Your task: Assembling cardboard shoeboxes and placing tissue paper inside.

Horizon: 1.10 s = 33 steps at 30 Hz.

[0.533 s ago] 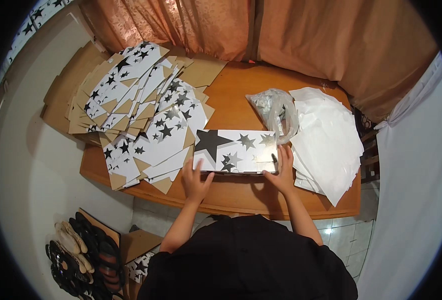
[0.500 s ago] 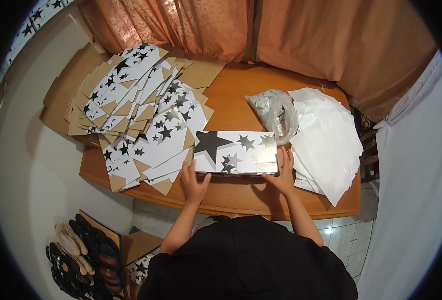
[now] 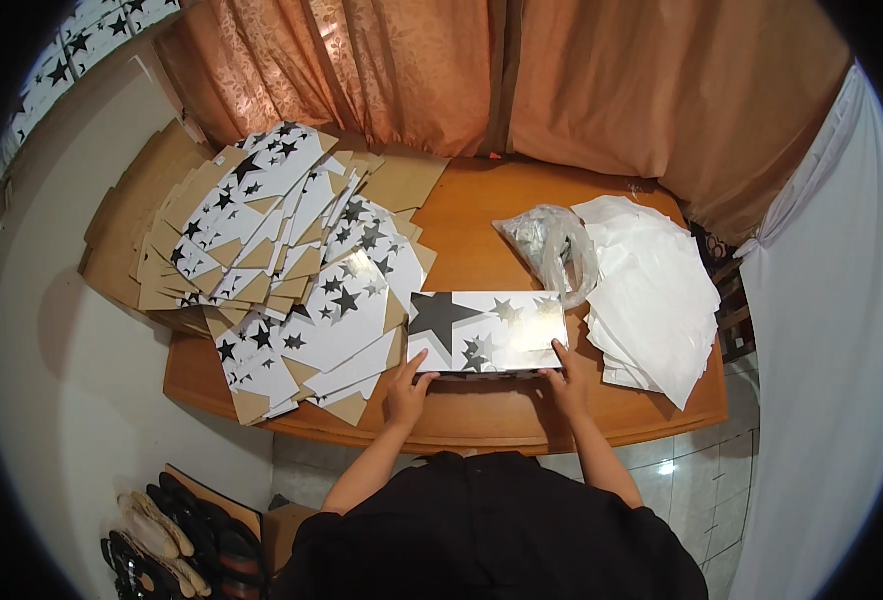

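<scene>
A closed white cardboard box (image 3: pixel 497 345) printed with black and grey stars lies in front of me near the middle of the wooden table. My left hand (image 3: pixel 408 394) grips its near left corner, with the thumb along the front edge. At the near right corner, my right hand (image 3: pixel 566 386) holds the box the same way. The box's underside is hidden from view. Just beyond its right end is a clear plastic bag (image 3: pixel 550 246) with small contents I cannot make out.
Flat star-printed cardboard sheets (image 3: pixel 307 325) lie piled on the left of the wooden table (image 3: pixel 472 205). White sheets (image 3: pixel 652 290) are heaped on the right. Orange curtains (image 3: pixel 592 90) hang behind. Several sandals (image 3: pixel 177 535) stand at the lower left, by the wall.
The view has tilted, so the table and its piles sit lower in the picture. Both hands have closed in on the box's near corners, and the box appears slightly farther right.
</scene>
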Each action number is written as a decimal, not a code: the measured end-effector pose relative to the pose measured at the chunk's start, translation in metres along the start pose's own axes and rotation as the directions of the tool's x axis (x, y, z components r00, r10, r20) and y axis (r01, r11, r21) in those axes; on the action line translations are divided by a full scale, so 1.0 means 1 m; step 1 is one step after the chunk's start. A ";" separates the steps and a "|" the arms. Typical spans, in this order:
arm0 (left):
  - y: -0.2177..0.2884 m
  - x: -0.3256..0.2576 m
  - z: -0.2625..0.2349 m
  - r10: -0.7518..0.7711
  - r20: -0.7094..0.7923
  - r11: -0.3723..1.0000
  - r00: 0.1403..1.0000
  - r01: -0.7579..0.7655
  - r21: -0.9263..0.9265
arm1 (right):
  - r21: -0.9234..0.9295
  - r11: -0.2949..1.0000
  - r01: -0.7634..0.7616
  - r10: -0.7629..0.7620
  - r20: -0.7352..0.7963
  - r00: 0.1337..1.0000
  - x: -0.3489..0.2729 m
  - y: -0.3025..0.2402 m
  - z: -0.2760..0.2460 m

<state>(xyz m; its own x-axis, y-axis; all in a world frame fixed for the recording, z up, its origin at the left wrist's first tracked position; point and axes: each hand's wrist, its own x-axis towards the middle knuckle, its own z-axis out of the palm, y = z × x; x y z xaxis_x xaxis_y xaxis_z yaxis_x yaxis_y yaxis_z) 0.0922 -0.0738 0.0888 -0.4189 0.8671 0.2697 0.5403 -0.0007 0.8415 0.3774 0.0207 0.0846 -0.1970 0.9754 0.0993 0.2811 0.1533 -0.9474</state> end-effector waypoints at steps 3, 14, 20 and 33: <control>0.003 0.004 -0.010 0.117 -0.033 0.993 0.993 -0.118 -0.028 | -0.046 0.998 0.043 -0.047 -0.095 0.994 -0.015 -0.007 0.003; 0.063 0.020 -0.138 0.230 -0.198 0.950 0.953 -0.264 -0.169 | -0.161 0.575 0.802 -0.801 0.085 0.592 -0.017 -0.152 0.001; 0.087 -0.016 -0.242 0.145 -0.204 0.979 0.968 -0.170 -0.112 | -0.015 0.271 0.962 -0.892 0.371 0.257 -0.027 -0.189 0.013; 0.187 -0.059 -0.396 0.194 -0.290 0.960 0.937 -0.121 0.253 | 0.096 0.010 0.995 -0.981 0.192 -0.009 -0.022 -0.292 0.086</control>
<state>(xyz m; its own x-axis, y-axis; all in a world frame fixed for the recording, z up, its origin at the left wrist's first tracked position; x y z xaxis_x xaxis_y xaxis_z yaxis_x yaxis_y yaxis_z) -0.0712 -0.3221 0.4154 -0.4995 0.6678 0.5519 0.7535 0.0206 0.6571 0.2187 -0.0590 0.3328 -0.4542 -0.1896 0.8705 -0.2838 0.9570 0.0604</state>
